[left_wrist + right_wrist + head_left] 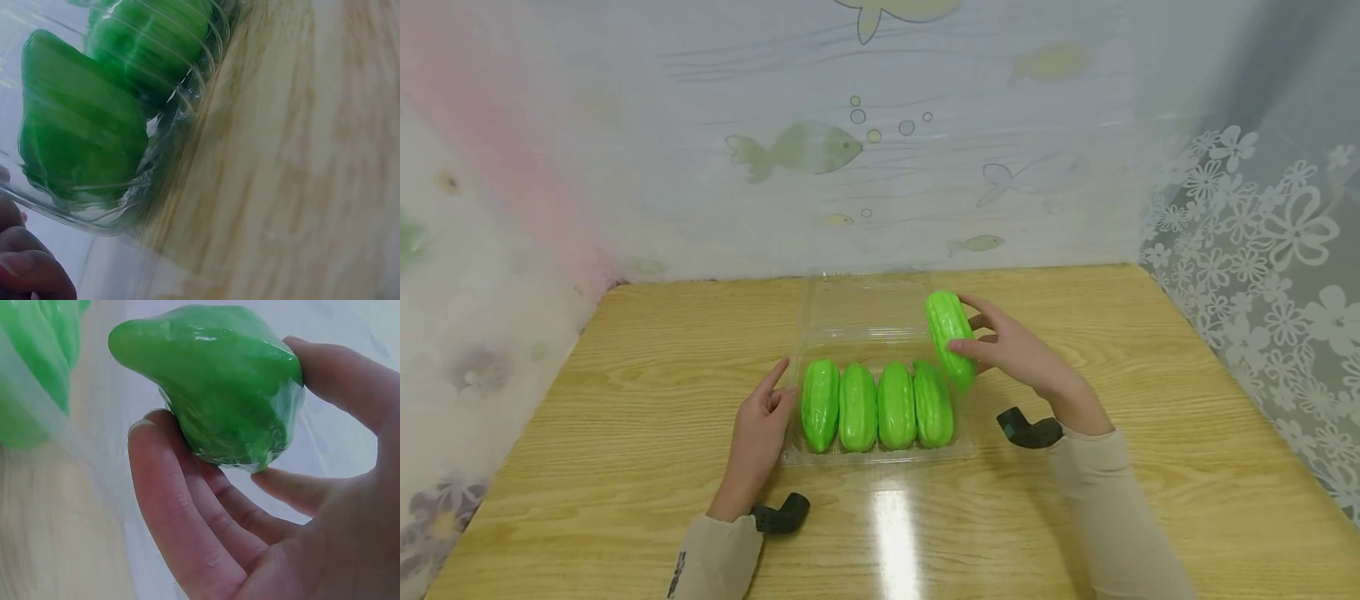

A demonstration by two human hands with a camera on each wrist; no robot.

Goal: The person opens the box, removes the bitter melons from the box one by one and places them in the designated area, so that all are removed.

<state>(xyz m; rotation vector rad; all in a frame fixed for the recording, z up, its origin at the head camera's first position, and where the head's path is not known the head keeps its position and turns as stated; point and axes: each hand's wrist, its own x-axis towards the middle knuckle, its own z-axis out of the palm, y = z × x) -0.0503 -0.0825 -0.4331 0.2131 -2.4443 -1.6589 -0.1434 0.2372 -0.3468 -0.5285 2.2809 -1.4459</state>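
Observation:
In the head view, my right hand grips a glossy, ridged green cucumber-like piece between thumb and fingers. It is raised above the right side of a clear plastic clamshell container. The right wrist view shows the held piece's narrow, blunt tip pointing left. Several similar green pieces lie side by side in the container. At the container's left edge, my left hand has its index finger extended and thumb at the rim. Its other fingers curl beside the container corner in the left wrist view.
The container's clear lid is folded back toward the rear of the wooden table. Black wrist-worn devices stick out from both wrists. Fish-printed sheeting hangs behind the table, with patterned curtains at both sides.

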